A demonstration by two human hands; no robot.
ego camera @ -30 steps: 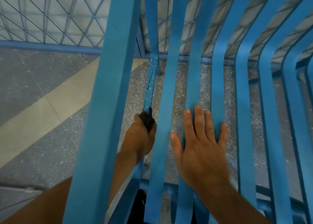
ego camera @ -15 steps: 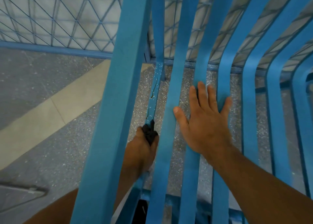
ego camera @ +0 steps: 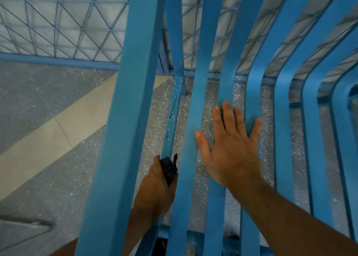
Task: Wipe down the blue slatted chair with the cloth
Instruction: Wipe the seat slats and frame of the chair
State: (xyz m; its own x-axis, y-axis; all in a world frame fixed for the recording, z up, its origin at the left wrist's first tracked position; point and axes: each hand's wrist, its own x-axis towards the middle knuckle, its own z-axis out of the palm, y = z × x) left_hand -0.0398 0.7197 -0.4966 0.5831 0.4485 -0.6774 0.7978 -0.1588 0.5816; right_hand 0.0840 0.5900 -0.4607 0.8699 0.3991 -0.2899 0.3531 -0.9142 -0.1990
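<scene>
I see the blue chair (ego camera: pixel 124 139) fill most of my view, with its long slats running up and away and bending at the far end. Under it is the grey floor (ego camera: pixel 48 178) with little white specks. At the back stands a blue wire fence (ego camera: pixel 58 27) with lines that cross to make triangles. A pale stripe (ego camera: pixel 58 131) runs slantwise across the floor on the left. The right hand (ego camera: pixel 232 155) lies flat on top of the slats in the middle, palm down, with its fingers spread wide. Its thumb touches the slat just beside it. The left hand (ego camera: pixel 157 193) reaches in low, between the widest slat and a thin slat (ego camera: pixel 175 85). Its fingers are curled round the dark cloth (ego camera: pixel 169 168) and squeeze it. The cloth sits at the top of that fist and wraps round the thin slat, touching it. I can see only a small dark bit of it poking out. Higher up on the thin slat there is 1 thin dirty streak (ego camera: pixel 173 108) and some small white flecks.
</scene>
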